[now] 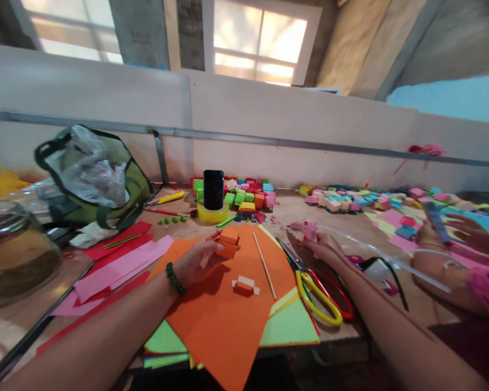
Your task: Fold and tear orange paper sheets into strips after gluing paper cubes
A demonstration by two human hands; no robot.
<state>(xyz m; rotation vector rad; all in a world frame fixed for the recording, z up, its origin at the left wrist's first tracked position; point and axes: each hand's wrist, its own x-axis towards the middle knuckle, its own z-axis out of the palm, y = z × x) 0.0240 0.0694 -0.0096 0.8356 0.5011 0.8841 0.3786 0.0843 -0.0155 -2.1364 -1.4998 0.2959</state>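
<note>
My left hand [201, 255], with a dark beaded bracelet at the wrist, grips a small orange paper box [229, 243] between thumb and fingers. It is held above a large orange paper sheet [220, 315]. A smaller orange and pale folded paper piece [245, 286] with white side tabs lies on that sheet, beside a thin wooden stick [264, 266]. To the right, my right hand [324, 244] is closed around a pink glue gun [308, 230], its nozzle pointing left. A long clear glue stick [395, 262] appears to run from its back.
Scissors with yellow handles [320, 304] and a red-handled pair lie below my right hand. A phone [213, 190] stands in a yellow tape roll [213, 214], before several coloured paper boxes [248, 198]. A green bag [122, 157] and glass jar [16, 255] stand left. Another person's arm [440, 277] reaches in right.
</note>
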